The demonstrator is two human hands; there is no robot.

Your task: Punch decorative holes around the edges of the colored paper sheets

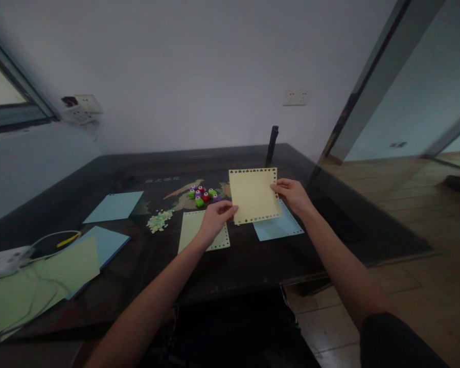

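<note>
Raised above the dark table is a pale yellow sheet of paper (253,195) with small punched shapes along its top, right and bottom edges. My left hand (214,219) pinches its lower left corner, and my right hand (293,194) grips its right edge. Below lie a blue punched sheet (278,230), partly covered from view, and a pale green punched sheet (189,230), partly behind my left wrist. Several small craft punches (202,196) in red, green and purple are grouped behind my left hand. Left of them is a pile of paper cutouts (160,221).
Another blue sheet (115,206) lies at the table's left. Nearer are stacked green sheets (69,266) over blue ones (107,243), beside a white power strip (5,261) with cables. A black upright post (272,145) stands at the back; a dark flat object (337,220) lies right.
</note>
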